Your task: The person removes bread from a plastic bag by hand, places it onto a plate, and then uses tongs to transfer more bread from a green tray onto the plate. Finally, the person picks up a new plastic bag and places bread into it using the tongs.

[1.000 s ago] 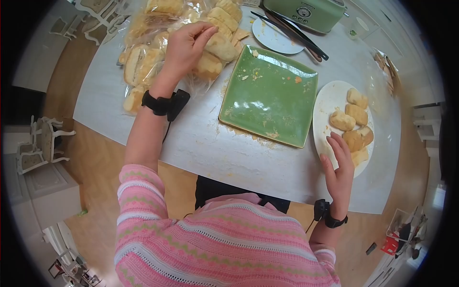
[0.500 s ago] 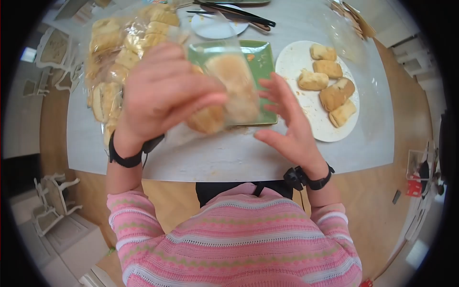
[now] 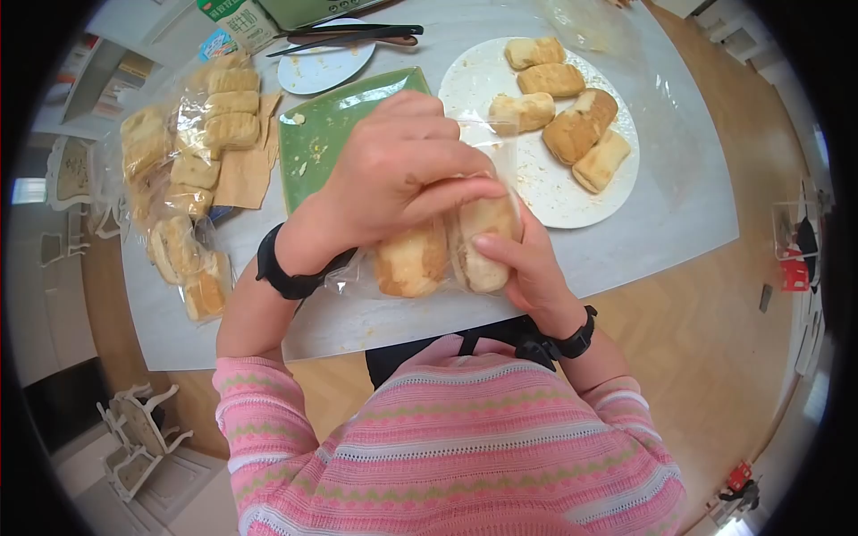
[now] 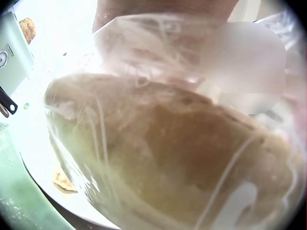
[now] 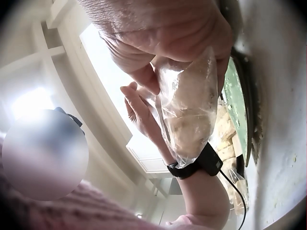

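Note:
In the head view my left hand (image 3: 402, 170) pinches the upper part of a clear plastic bag (image 3: 492, 147) with thumb and fingers. Two golden bread rolls (image 3: 411, 259) sit side by side in the bag, close above the near part of the table. My right hand (image 3: 541, 277) grips the right-hand roll through the plastic, its thumb across the front. From the left wrist, a browned roll (image 4: 172, 143) fills most of the picture behind creased film. In the right wrist view the bagged bread (image 5: 189, 110) hangs below my right hand (image 5: 172, 33), and my left hand (image 5: 139, 110) shows behind it.
A green square plate (image 3: 308, 170) with crumbs lies behind my left hand. On the right, a white oval plate (image 3: 581, 210) bears several rolls. More bagged bread (image 3: 192, 170) lies at left. Tongs (image 3: 357, 36) rest over a small white plate (image 3: 304, 76), near a milk carton (image 3: 241, 22).
My left hand has brought the bag of bread from the pile at left to the front middle. My right hand has come in from beside the oval plate and taken hold of a bagged roll.

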Available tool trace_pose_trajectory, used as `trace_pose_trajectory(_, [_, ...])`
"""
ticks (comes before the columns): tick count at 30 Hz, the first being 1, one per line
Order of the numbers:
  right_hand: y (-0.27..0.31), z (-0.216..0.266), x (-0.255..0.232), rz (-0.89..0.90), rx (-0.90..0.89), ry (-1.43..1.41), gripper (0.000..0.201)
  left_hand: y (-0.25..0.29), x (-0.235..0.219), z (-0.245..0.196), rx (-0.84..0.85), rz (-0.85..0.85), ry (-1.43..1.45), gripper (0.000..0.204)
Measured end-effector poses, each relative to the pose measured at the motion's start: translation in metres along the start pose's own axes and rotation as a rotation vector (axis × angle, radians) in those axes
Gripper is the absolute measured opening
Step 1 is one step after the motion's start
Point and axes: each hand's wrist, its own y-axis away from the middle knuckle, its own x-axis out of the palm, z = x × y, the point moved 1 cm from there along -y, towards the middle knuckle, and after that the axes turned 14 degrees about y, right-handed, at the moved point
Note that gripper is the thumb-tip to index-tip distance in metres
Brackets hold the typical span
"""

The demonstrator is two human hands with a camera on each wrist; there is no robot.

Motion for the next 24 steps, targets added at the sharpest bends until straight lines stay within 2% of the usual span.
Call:
trace_pose_trajectory(4, [0.006,0.005,-0.017,-0.138,-0.048,-0.026,0.069,-0.014,0.02,0.013,-0.06,0.012,0.017,0.013])
trace_pose_trajectory(9, [0.009,0.0,-0.038,-0.245,-0.028,-0.137,0.062,-0.02,0.037,0.032,-0.277,-0.005,0.064,0.015])
trace_pose_trajectory(10, [0.009,-0.001,-0.041,-0.276,-0.021,-0.153,0.059,-0.018,0.04,0.037,-0.276,0.001,0.068,0.015])
trace_pose_trajectory(12, [0.009,-0.002,-0.045,-0.292,-0.035,-0.184,0.058,-0.011,0.044,0.047,-0.324,-0.105,0.099,0.025])
trace_pose_trajectory(13, [0.009,-0.003,-0.046,-0.302,-0.047,-0.209,0.056,-0.008,0.044,0.047,-0.324,-0.099,0.103,0.025])
trace_pose_trajectory(15, [0.011,0.001,-0.049,-0.276,-0.036,-0.219,0.054,0.001,0.042,0.043,-0.508,-0.176,0.061,0.035])
trace_pose_trajectory(16, [0.013,0.003,-0.05,-0.247,-0.023,-0.225,0.052,0.006,0.043,0.041,-0.51,-0.169,0.065,0.035])
trace_pose_trajectory(18, [0.013,0.01,-0.049,-0.25,-0.005,-0.262,0.05,0.017,0.041,0.038,-0.671,-0.259,0.037,0.045])
trace_pose_trajectory(19, [0.013,0.012,-0.049,-0.248,0.013,-0.295,0.049,0.021,0.04,0.034,-0.674,-0.255,0.039,0.045])
trace_pose_trajectory(21, [0.012,0.011,-0.05,-0.248,0.006,-0.28,0.049,0.03,0.037,0.029,-0.909,-0.292,0.088,0.052])
trace_pose_trajectory(22, [0.012,0.01,-0.05,-0.247,-0.001,-0.261,0.048,0.032,0.034,0.026,-0.913,-0.29,0.088,0.052])
trace_pose_trajectory(24, [0.013,0.012,-0.05,-0.238,-0.001,-0.261,0.049,0.035,0.03,0.02,-1.156,-0.141,0.055,0.055])
